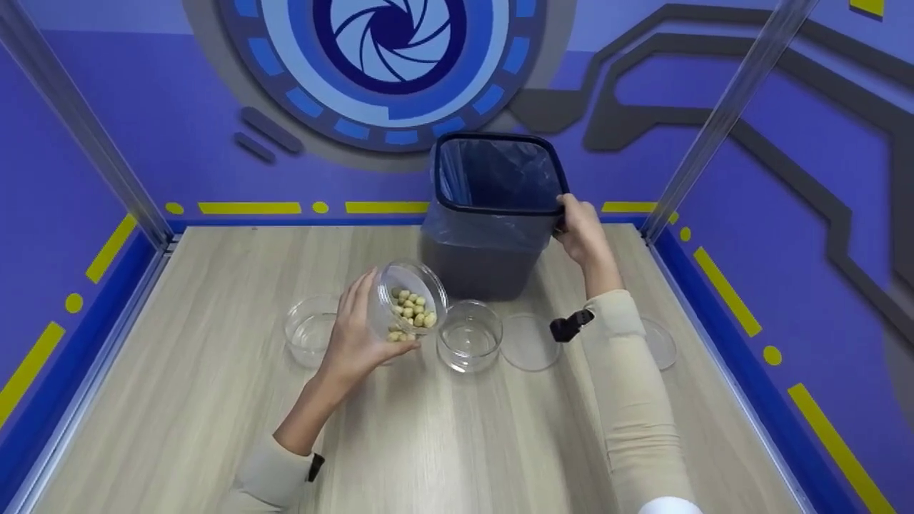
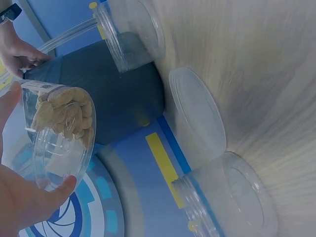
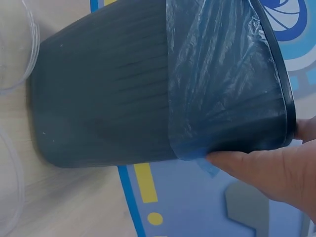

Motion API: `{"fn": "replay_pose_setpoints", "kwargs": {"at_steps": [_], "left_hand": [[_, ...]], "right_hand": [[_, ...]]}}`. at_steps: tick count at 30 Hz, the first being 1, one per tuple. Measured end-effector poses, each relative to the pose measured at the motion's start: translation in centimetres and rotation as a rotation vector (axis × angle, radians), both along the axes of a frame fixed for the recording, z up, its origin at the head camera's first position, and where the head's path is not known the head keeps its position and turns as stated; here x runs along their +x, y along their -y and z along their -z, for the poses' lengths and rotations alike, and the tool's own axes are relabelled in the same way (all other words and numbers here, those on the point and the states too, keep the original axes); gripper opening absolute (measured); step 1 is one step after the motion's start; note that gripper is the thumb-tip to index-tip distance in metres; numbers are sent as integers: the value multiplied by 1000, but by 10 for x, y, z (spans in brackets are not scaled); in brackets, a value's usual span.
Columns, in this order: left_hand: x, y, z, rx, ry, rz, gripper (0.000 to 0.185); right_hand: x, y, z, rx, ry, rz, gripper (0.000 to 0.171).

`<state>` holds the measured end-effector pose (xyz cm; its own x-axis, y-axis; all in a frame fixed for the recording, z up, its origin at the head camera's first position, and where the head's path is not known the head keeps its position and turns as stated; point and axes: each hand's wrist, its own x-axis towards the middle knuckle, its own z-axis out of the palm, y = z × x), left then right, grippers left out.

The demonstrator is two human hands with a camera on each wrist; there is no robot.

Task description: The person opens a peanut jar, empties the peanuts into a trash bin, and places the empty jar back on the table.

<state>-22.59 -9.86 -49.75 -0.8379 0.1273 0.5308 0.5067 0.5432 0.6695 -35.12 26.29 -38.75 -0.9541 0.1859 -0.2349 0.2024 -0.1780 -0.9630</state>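
My left hand [image 1: 357, 335] grips a clear round jar [image 1: 408, 296] half full of pale nuts [image 1: 410, 311], lifted off the table and tilted with its mouth toward the bin. In the left wrist view the jar [image 2: 59, 133] sits between thumb and fingers. A dark bin [image 1: 493, 214] lined with a blue bag [image 3: 222, 84] stands at the back of the table. My right hand [image 1: 582, 228] holds the bin's right rim, thumb pressed on the bag.
Two empty clear jars [image 1: 469, 335] [image 1: 308, 330] stand on the wooden table [image 1: 443, 442], either side of my left hand. Two clear lids [image 1: 530, 343] [image 1: 660, 343] lie flat to the right. Clear panels and blue walls enclose the table.
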Motion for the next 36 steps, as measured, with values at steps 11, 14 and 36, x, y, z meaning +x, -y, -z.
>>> {"fn": "replay_pose_setpoints", "kwargs": {"at_steps": [11,14,36], "left_hand": [[-2,8,-5,-7,-5,-14,127],[-2,8,-7,-17,-13,-8,126],[-21,-1,-51,-52,-98,49,125]], "right_hand": [[-4,-22,-28,31,106,-167,27],[-8,-27,-26,-1,125,-181,17],[-11,-34,-12,-86,110,-169,10]]}}
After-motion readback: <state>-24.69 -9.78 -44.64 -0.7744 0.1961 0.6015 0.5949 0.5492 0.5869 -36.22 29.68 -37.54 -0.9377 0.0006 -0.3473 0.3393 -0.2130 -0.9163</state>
